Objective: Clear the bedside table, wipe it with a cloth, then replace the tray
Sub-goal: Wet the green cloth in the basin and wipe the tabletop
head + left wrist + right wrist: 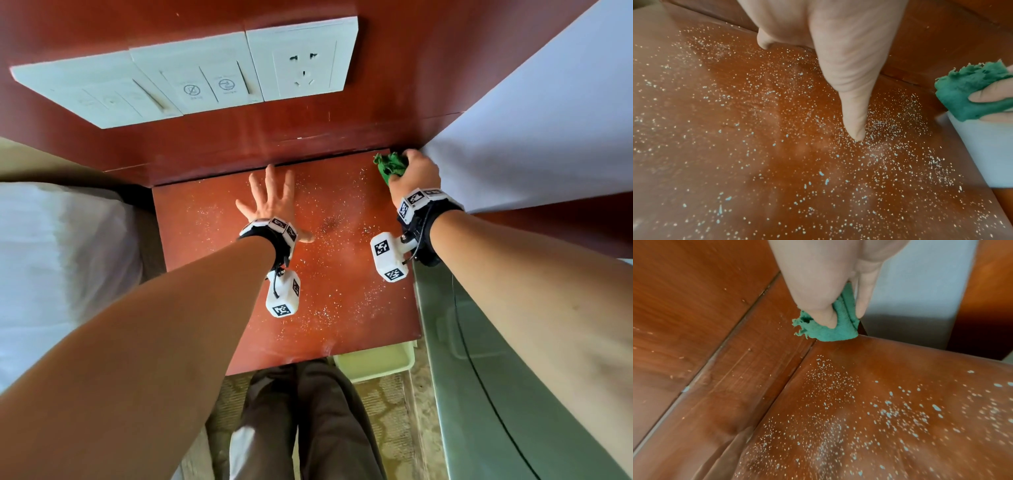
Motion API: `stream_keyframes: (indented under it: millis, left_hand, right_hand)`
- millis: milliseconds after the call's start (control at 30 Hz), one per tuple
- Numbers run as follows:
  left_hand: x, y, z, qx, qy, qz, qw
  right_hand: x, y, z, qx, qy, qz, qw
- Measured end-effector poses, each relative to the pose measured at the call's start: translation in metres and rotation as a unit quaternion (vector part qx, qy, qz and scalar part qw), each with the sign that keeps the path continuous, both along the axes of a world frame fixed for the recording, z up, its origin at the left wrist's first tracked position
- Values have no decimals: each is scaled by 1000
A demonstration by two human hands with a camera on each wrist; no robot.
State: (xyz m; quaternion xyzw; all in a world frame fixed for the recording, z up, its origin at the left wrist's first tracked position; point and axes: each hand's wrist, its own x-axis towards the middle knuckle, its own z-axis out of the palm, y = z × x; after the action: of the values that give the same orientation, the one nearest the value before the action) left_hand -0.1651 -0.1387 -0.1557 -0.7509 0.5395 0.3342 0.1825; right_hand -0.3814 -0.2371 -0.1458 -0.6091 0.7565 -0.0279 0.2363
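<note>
The red-brown bedside table (pixel 239 274) (pixel 735 162) (pixel 900 369) is speckled all over with small white droplets. My left hand (pixel 270 198) lies flat on its back middle with fingers spread, its thumb (pixel 855 113) touching the wet top. My right hand (pixel 414 171) grips a bunched green cloth (pixel 388 164) (pixel 970 92) (pixel 830 326) and presses it into the table's far right corner, against the white bed sheet (pixel 531 120). A pale yellow tray (pixel 376 363) sits on the floor below the table's front right edge, partly hidden.
A wooden headboard panel (pixel 205 137) with white switch plates and a socket (pixel 301 61) rises behind the table. A white pillow (pixel 51 257) lies at the left. A grey-green bin or cart lid (pixel 479 377) stands at the right. My legs (pixel 308 428) are at the table's front.
</note>
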Motion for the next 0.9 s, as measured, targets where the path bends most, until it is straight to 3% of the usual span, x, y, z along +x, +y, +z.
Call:
stream_keyframes:
  millis: [367, 633, 800, 900]
  left_hand:
    - [-5, -2, -13, 33, -10, 1, 999]
    - [-5, -2, -13, 39, -18, -5, 999]
    - [-6, -2, -12, 38, -20, -6, 999]
    - [-6, -3, -12, 38, -20, -5, 999]
  right_hand:
    - [9, -23, -15, -46, 10, 87, 995]
    - [9, -23, -5, 55, -4, 133, 990]
    - [7, 16, -4, 108, -14, 142, 984]
    - [2, 40, -8, 105, -10, 207, 973]
